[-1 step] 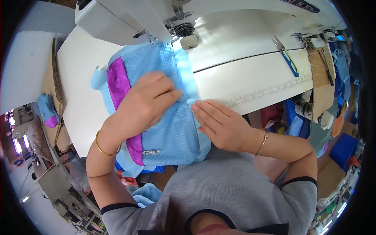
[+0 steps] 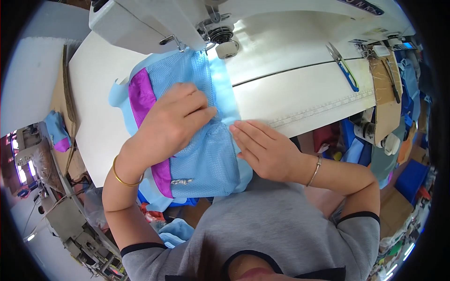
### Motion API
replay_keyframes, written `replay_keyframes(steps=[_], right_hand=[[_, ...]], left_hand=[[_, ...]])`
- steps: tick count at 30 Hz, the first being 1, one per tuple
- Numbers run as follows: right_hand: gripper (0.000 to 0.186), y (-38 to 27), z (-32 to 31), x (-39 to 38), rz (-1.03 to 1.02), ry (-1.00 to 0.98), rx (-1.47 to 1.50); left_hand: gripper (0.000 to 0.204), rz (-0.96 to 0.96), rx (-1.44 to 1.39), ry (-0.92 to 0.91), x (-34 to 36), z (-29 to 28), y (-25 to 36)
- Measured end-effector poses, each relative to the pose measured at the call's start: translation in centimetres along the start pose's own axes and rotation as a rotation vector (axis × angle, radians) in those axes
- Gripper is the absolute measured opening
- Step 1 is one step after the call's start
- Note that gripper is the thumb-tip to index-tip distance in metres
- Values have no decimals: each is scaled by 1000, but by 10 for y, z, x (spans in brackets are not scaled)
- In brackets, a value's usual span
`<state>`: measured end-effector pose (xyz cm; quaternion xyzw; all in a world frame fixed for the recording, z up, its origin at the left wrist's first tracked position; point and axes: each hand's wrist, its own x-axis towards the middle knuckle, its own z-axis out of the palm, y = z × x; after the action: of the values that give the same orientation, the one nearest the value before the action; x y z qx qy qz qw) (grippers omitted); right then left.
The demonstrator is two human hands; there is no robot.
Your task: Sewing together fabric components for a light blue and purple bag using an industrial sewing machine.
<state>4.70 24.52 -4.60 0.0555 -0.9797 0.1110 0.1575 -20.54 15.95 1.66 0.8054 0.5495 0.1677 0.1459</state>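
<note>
A light-blue mesh fabric piece (image 2: pixel 206 168) with a purple strip (image 2: pixel 141 96) and a smooth blue band (image 2: pixel 225 93) along its right edge lies on the sewing table. Its far end is under the needle area of a white sewing machine (image 2: pixel 136 28). My left hand (image 2: pixel 176 122) is closed, fingers curled, pinching the mesh near its middle. Opposite it, my right hand (image 2: pixel 265 147) has its fingers stretched out side by side, the tips touching the band's edge. My right thumb is mostly hidden.
Blue-handled thread snips (image 2: pixel 346 70) lie on the white table (image 2: pixel 290 98) at the right. Beyond them, tweezers (image 2: pixel 392 82) rest on a cardboard piece (image 2: pixel 385 112). A printed ruler strip (image 2: pixel 323 108) runs along the near edge. Blue cloth (image 2: pixel 176 232) sits below the table.
Hardly anything differs. The fingertips of my left hand sit very slightly further left; the fabric and my right hand look the same.
</note>
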Motion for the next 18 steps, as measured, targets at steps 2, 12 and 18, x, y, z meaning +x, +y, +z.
replay_keyframes(steps=[2, 12, 18], right_hand=[[40, 0, -1, 0, -2, -1, 12], [37, -10, 3, -6, 64, 27, 155], [42, -15, 9, 5, 135, 14, 136]], left_hand=[[28, 61, 87, 21, 4, -6, 2], [27, 18, 76, 131, -14, 19, -5], [25, 64, 13, 200, -14, 29, -12]])
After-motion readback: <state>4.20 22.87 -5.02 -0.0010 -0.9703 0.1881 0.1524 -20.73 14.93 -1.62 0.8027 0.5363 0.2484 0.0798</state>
